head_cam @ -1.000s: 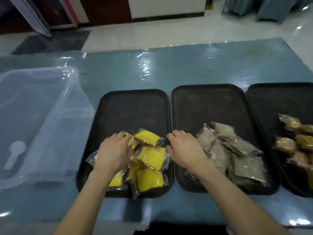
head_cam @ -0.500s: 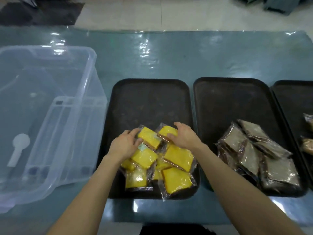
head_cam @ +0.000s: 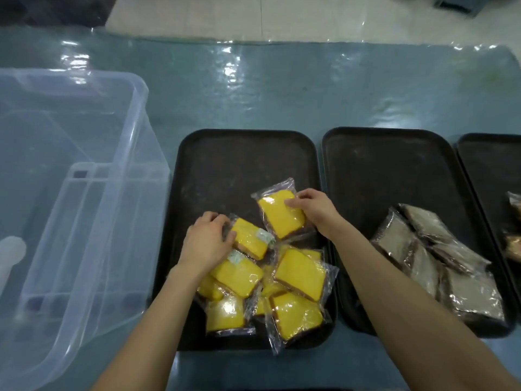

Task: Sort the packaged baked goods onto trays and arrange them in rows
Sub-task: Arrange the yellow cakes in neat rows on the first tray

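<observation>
Several yellow cake packets (head_cam: 298, 273) lie heaped at the near end of the left black tray (head_cam: 239, 153). My right hand (head_cam: 313, 210) pinches one yellow packet (head_cam: 279, 214) by its right edge, pulled a little beyond the heap. My left hand (head_cam: 205, 239) grips the left end of another yellow packet (head_cam: 251, 238) on top of the pile. The middle black tray (head_cam: 389, 153) holds several grey-brown packets (head_cam: 439, 263) at its near right. A third tray (head_cam: 490, 156) at the right edge carries brown packets (head_cam: 514, 244), mostly cut off.
A large clear plastic bin (head_cam: 76, 193) stands on the left, close against the left tray. The table has a glossy blue-green cover (head_cam: 282, 88). The far halves of all three trays are bare. Pale floor lies beyond the table's far edge.
The view shifted left and down. My right hand moved from the middle tray's edge onto the yellow heap and drew one packet away from me. My left hand took the end of another.
</observation>
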Motion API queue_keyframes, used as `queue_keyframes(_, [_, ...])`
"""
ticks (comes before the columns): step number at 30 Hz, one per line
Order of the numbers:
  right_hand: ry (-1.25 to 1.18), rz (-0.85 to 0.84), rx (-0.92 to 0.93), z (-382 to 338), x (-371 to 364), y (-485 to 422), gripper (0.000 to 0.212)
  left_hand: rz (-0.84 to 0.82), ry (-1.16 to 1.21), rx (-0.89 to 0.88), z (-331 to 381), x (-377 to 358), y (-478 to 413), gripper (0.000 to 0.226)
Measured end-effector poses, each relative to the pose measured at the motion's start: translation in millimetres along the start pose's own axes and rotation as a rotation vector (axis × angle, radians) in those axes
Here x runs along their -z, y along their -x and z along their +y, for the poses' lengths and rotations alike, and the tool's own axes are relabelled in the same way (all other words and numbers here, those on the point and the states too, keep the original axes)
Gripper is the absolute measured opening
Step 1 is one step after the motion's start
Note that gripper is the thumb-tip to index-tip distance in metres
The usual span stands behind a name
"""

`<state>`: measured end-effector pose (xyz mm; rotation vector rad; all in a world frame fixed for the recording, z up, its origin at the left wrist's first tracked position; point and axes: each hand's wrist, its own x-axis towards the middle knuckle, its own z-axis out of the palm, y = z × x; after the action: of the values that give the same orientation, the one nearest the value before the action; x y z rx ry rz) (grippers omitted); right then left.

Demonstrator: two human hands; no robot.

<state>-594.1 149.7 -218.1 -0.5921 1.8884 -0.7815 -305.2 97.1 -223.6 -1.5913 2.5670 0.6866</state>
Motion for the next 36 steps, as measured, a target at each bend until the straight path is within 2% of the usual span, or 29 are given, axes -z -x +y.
queue_keyframes(2, [-0.242,0.116,-0.098,3.3,2.9,-9.0,0.035,0.06,0.014,-0.018,8.8,1.9,-10.1,0.038])
queue_keyframes(3, [-0.242,0.11,-0.143,5.3,3.7,-10.9,0.033,0.07,0.013,-0.029,14.1,3.2,-15.7,0.038])
queue_keyframes(4, [-0.162,0.09,-0.175,7.6,5.5,-10.2,0.028,0.072,0.01,-0.036,19.8,3.9,-21.1,0.039])
queue_keyframes(6, [0.183,0.146,-0.128,14.2,14.4,-6.1,0.02,0.078,-0.004,-0.037,32.3,5.2,-31.3,0.042])
queue_keyframes(9, [0.601,0.341,0.208,26.1,25.7,0.6,0.023,0.083,-0.043,-0.048,55.5,2.1,-46.0,0.053])
queue_keyframes(10, [0.665,0.345,0.353,29.5,25.1,-0.6,0.033,0.072,-0.057,-0.057,64.6,-1.5,-50.7,0.06])
queue_keyframes(12, [0.78,0.249,0.587,35.5,21.3,-14.1,0.069,0.027,-0.092,-0.064,81.8,-11.4,-60.1,0.081])
queue_keyframes(13, [0.843,0.18,0.641,38.4,19.6,-23.0,0.084,0.002,-0.113,-0.057,88.6,-17.8,-64.1,0.091])
queue_keyframes(15, [0.914,0.06,0.631,38.9,16.8,-37.6,0.091,-0.022,-0.161,-0.038,97.3,-29.3,-70.7,0.102])
queue_keyframes(17, [0.926,0.041,0.59,43.3,14.3,-45.4,0.084,-0.006,-0.156,-0.019,97.9,-34.4,-79.1,0.094])
queue_keyframes(19, [0.884,0.105,0.603,49.0,13.9,-50.2,0.075,0.039,-0.117,-0.028,93.4,-34.0,-91.1,0.075])
queue_keyframes(21, [0.839,0.15,0.652,51.6,15.9,-56.2,0.07,0.075,-0.093,-0.025,86.5,-29.1,-105.4,0.065])
queue_keyframes(27, [0.779,0.211,0.694,52.0,9.4,-70.8,0.063,0.092,-0.045,-0.026,75.2,-20.8,-133.1,0.06])
queue_keyframes(33, [0.873,0.306,0.769,40.4,14.6,-101.9,0.058,0.082,-0.063,-0.071,76.0,-23.9,-151.7,0.061])
queue_keyframes(36, [0.877,0.302,0.783,33.7,22.4,-119.6,0.06,0.066,-0.084,-0.103,78.0,-25.9,-167.6,0.058])
